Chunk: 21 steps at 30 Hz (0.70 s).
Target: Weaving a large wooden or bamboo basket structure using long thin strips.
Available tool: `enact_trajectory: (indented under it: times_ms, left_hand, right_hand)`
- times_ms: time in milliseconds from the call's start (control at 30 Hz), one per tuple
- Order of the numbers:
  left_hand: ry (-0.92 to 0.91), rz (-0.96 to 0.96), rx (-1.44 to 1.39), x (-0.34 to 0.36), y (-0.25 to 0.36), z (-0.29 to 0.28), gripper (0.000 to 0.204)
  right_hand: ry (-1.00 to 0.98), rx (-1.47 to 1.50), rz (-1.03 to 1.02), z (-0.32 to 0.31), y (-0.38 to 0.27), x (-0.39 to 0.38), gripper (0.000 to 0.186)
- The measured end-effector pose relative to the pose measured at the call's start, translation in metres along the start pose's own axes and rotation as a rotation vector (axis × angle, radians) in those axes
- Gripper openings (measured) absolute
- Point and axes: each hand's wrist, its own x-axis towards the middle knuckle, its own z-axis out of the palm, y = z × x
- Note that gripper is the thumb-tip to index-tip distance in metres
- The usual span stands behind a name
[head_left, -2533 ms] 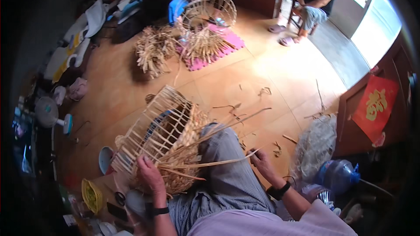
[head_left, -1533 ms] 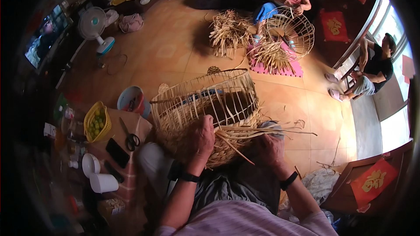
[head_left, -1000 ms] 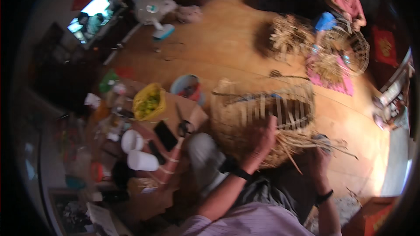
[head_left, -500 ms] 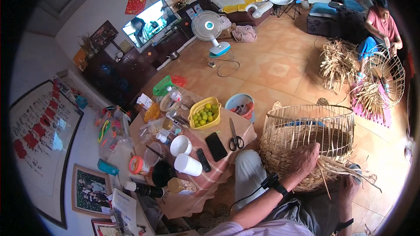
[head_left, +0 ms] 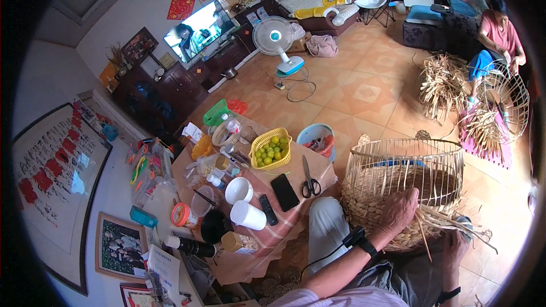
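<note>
A half-woven basket [head_left: 369,206] stands before my knees, its lower wall of braided dried leaf strips and its upper frame of bare upright ribs. My left hand [head_left: 400,211], with a dark band on the wrist, is closed at the near side of the wall, its fingers pinched on a strip among the ribs. Loose dried leaf strips [head_left: 441,220] fan out to the right from beside it. Low at the right, my right hand [head_left: 455,245] is curled under these strips, close to the basket's side. Its fingertips are partly hidden, so what it grips does not show.
A cloth-covered table [head_left: 290,216] on the left carries scissors [head_left: 309,179], a phone [head_left: 284,191], a yellow basket of green fruit [head_left: 271,149], cups and jars. Beyond it are a bucket [head_left: 315,139] and a fan [head_left: 278,42]. Another person [head_left: 500,37] works on a basket frame beside piled strips [head_left: 442,85].
The whole scene has shifted slightly right in the picture. Both hands keep almost the same place at the basket; the left hand's fingers have moved only a little.
</note>
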Motion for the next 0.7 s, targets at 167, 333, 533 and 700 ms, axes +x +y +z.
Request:
enact_trajectory:
  times_ms: [167,333,533,700]
  left_hand:
    - [0.019,0.009,0.017,-0.001,-0.003,0.004,0.011]
    - [0.010,-0.002,-0.025,0.000,-0.001,0.003,0.012]
    - [0.052,0.021,-0.004,-0.002,-0.005,0.008,0.012]
    - [0.016,0.004,0.008,-0.003,-0.006,0.010,0.012]
  right_hand:
    - [-0.011,0.063,0.106,0.002,-0.001,-0.002,0.008]
    - [-0.068,0.033,0.036,-0.001,0.009,-0.002,0.034]
    - [-0.127,0.017,0.075,0.002,0.019,-0.005,0.034]
    - [0.047,0.045,0.035,0.012,0.018,-0.007,0.004]
